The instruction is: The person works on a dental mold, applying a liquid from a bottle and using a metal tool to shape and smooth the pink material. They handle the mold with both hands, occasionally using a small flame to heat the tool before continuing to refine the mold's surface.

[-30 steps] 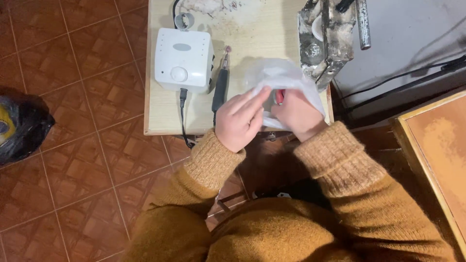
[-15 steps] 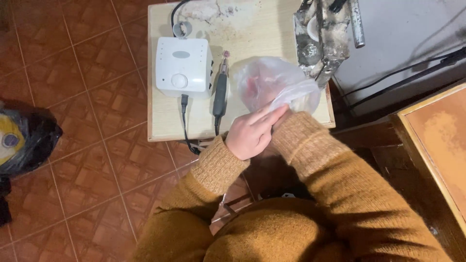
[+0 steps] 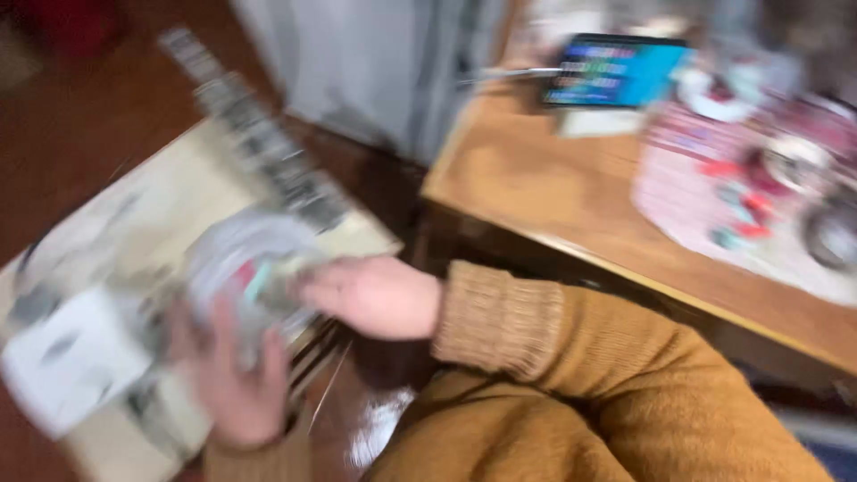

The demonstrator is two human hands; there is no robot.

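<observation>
The view is heavily blurred by motion. A clear plastic bag (image 3: pixel 245 259) with something red and teal inside sits between my two hands above a small pale table (image 3: pixel 143 223). My right hand (image 3: pixel 370 295), in a mustard knit sleeve, grips the bag from the right. On the bag's lower left side rests my left hand (image 3: pixel 232 375), fingers spread against it. A white box-shaped device (image 3: pixel 67 357) lies on the small table at the lower left.
A larger wooden table (image 3: pixel 536 187) stands to the right, carrying a blue tablet-like screen (image 3: pixel 616 71), a pink patterned mat (image 3: pixel 714 187) and small cluttered items. A dark striped tool (image 3: pixel 259 152) lies across the small table. Reddish floor lies beyond.
The camera has swung sharply to the right, so the larger wooden table is in view. Both hands still hold the plastic bag, which is lifted off the small table.
</observation>
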